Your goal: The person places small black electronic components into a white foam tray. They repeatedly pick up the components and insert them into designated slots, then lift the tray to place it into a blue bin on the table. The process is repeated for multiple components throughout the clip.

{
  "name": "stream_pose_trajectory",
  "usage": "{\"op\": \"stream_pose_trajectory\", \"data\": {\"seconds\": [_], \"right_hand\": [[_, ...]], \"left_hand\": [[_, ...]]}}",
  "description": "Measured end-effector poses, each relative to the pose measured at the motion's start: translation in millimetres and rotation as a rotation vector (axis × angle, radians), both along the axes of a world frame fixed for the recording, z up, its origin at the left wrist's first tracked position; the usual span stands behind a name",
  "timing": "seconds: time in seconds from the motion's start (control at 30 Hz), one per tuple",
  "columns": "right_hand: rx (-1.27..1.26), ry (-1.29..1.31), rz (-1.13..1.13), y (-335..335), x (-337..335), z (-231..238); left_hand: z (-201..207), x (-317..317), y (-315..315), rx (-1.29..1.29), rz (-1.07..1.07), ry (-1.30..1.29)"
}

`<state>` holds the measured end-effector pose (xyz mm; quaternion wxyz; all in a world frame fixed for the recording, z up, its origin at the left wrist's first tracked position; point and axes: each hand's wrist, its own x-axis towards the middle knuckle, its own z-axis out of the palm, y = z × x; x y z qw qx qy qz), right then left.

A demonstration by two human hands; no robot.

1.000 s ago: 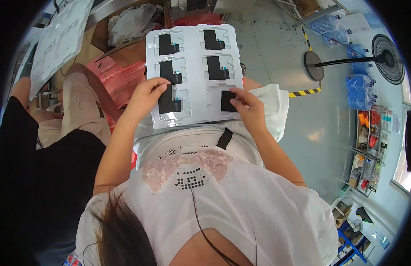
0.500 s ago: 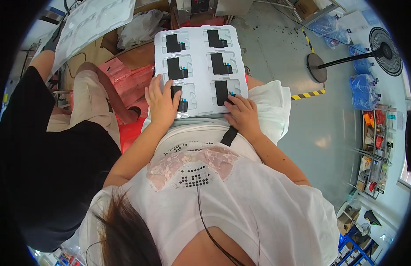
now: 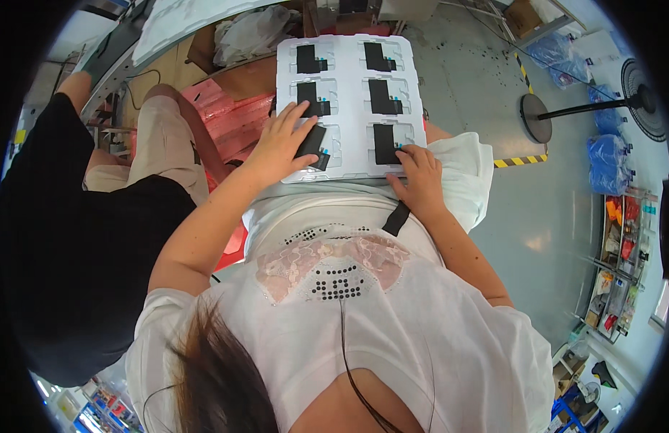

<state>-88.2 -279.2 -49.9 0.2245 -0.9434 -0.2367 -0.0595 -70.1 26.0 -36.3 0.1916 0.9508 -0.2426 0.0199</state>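
Note:
A white plastic tray point(image 3: 353, 108) rests on my lap, its moulded recesses holding several flat black L-shaped parts with small blue tabs. At the near left recess, my left hand point(image 3: 278, 148) has its thumb and index finger at the edges of one black part point(image 3: 313, 148), gripping it. That part sits turned, out of line with the others. My right hand point(image 3: 421, 175) is closed on the tray's near right corner. Its bent fingertips touch the narrow end of the near right black part point(image 3: 384, 144), hiding some of it, while the thumb lies by the tray's front edge.
To my left sits another person in a black top point(image 3: 96, 252) and light shorts. Ahead are red wrapping point(image 3: 237, 126), a clear plastic bag point(image 3: 251, 35) and another white tray point(image 3: 183, 25). A black standing fan point(image 3: 536, 119) and shelving point(image 3: 623, 245) stand to the right.
The near left black part has turned from straight to tilted, with my left hand moved over it. The tray and both hands appear farther right in view, as does the whole scene.

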Motion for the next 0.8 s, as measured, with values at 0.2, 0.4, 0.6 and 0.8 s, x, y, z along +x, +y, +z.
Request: {"op": "stream_pose_trajectory", "data": {"seconds": [0.2,0.4,0.6,0.8], "right_hand": [[0.002,0.079,0.058,6.1,13.8,21.1],[0.016,0.121,0.078,2.5,20.8,22.4],[0.222,-0.185,0.150,35.9,80.0,101.7],[-0.046,-0.661,0.167,64.6,201.4,156.1]], "left_hand": [[-0.2,25.8,10.7,-0.049,-0.074,-0.035],[-19.1,33.5,23.7,-0.250,0.071,-0.039],[-33.6,24.4,-1.4,-0.319,0.174,-0.179],[-30.6,8.5,-0.3,-0.239,0.370,-0.193]]}}
